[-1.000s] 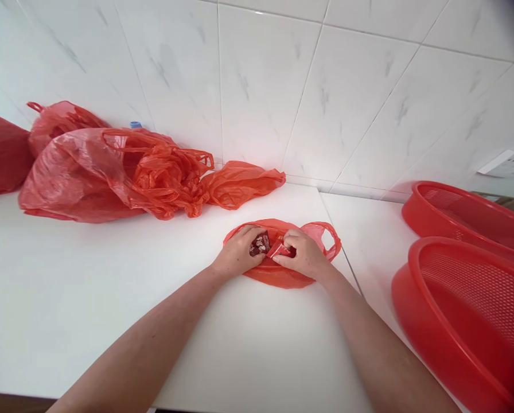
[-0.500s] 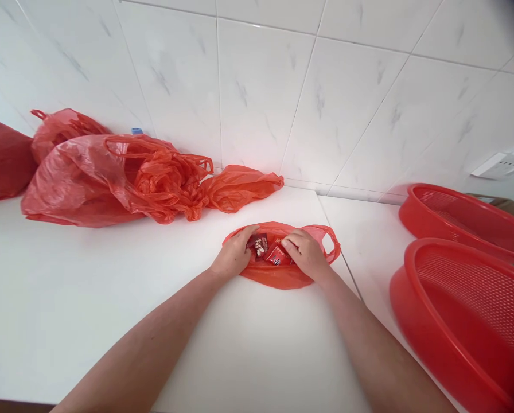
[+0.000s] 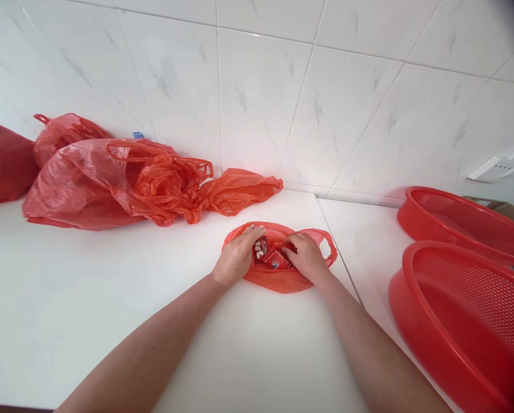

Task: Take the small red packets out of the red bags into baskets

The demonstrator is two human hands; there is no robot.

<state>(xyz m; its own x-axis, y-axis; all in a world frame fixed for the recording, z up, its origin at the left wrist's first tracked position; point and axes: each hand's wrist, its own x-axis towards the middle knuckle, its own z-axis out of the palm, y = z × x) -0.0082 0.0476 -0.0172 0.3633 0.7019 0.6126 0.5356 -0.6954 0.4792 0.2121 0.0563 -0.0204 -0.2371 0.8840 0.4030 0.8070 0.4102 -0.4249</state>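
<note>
An orange-red plastic bag lies on the white table with its mouth spread. Inside it show a dark red snack packet with pale print and a bright red snack packet. My left hand reaches into the bag's left side, fingers stretched out beside the dark packet, and its thumb is hidden. Curled at the right side of the opening is my right hand, its fingertips next to the bright red packet. What those fingers pinch, if anything, I cannot make out. One bag handle loops out right of this hand.
Several filled red plastic bags stand along the tiled wall on the left, a flatter red bag beside them. A blue cap peeks out behind. Two red perforated plastic baskets occupy the right side. A socket is on the wall.
My left hand has turned slightly, its fingers now straighter and the thumb out of sight. My right fingers have dipped a little deeper into the bag. The packets have hardly moved.
</note>
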